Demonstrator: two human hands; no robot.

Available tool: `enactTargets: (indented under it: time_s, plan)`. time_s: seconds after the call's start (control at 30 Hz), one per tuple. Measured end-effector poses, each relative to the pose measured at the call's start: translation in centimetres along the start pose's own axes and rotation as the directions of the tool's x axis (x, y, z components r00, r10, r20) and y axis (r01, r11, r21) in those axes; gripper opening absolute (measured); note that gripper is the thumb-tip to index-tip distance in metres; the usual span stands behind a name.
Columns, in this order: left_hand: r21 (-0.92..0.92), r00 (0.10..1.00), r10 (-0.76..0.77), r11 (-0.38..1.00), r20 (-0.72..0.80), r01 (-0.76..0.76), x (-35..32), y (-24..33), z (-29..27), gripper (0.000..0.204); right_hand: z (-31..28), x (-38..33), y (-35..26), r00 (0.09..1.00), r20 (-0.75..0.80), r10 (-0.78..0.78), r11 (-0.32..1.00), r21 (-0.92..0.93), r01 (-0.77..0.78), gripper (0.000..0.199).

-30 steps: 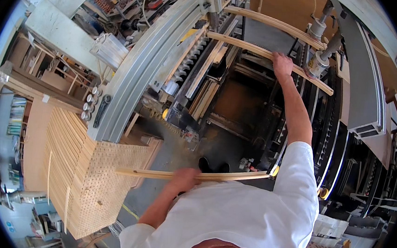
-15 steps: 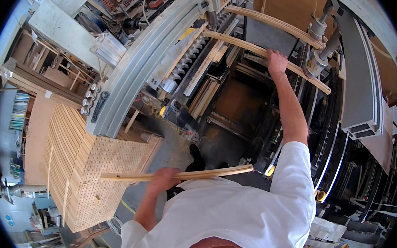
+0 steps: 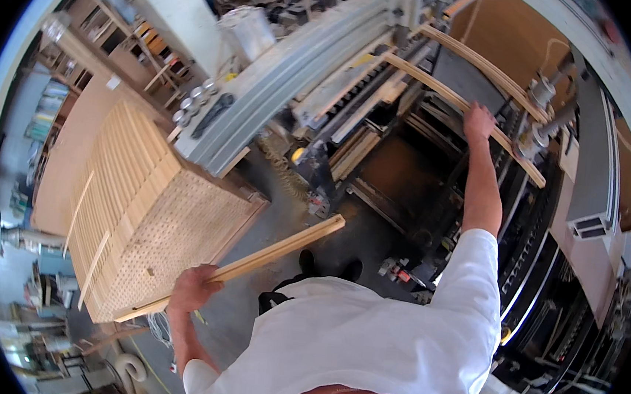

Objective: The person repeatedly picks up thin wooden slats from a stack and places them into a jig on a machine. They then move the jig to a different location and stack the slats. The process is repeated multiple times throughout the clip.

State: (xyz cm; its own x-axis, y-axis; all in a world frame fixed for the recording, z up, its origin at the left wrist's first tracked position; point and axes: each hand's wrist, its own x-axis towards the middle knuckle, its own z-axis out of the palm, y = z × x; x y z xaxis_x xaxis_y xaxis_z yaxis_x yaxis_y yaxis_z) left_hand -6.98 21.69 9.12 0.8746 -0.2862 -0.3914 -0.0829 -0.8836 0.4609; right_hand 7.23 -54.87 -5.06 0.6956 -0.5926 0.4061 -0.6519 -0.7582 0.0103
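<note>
My left hand is closed around a long, narrow wooden strip, held at a slant in front of my body. Its lower left end overlaps the near lower edge of a big stack of wooden strips in the picture; whether it touches them I cannot tell. My right arm reaches far forward. The right hand grips another wooden strip lying across the machine's rails. Beyond that, a further wooden strip lies roughly parallel, passing by the machine's metal cylinder.
A grey metal beam of the machine runs between the stack and the rails. Dark rails stand at the right, with a grey box-shaped beam past them. A coiled hose lies on the floor at lower left.
My left hand has moved left and down with its strip, which now slants more steeply beside the stack. My right hand stays on its strip. The whole view has turned and shifted.
</note>
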Motion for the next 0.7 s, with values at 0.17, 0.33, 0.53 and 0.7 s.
enactTargets:
  time_s: [0.17, 0.33, 0.53, 0.7]
  plan:
    - [-0.453, 0.955, -0.297, 0.854, -0.016, 0.258, -7.3, -6.9, -5.0, 0.033, -1.0, -1.7, -2.2, 0.957, -0.29, -0.01, 0.953, 0.288, 0.097, 0.036]
    - [-0.617, 0.946, -0.279, 0.777, -0.166, 0.121, -15.0, -17.3, -11.6, 0.034, -7.9, -8.5, -11.3, 0.976, -0.211, -0.046, 0.706, 0.684, 0.181, 0.034]
    - [-0.562, 0.795, -0.337, 0.827, -0.505, -0.007, -7.3, -30.2, -22.7, 0.027, -14.8, -24.8, -27.1, 0.968, -0.158, -0.196, 0.267, 0.941, 0.208, 0.033]
    - [-0.429, 0.664, -0.424, 0.887, -0.616, 0.169, 5.7, -39.0, -27.7, 0.04, -15.6, -37.5, -33.5, 0.919, 0.099, -0.382, 0.262, 0.965, 0.005, 0.029]
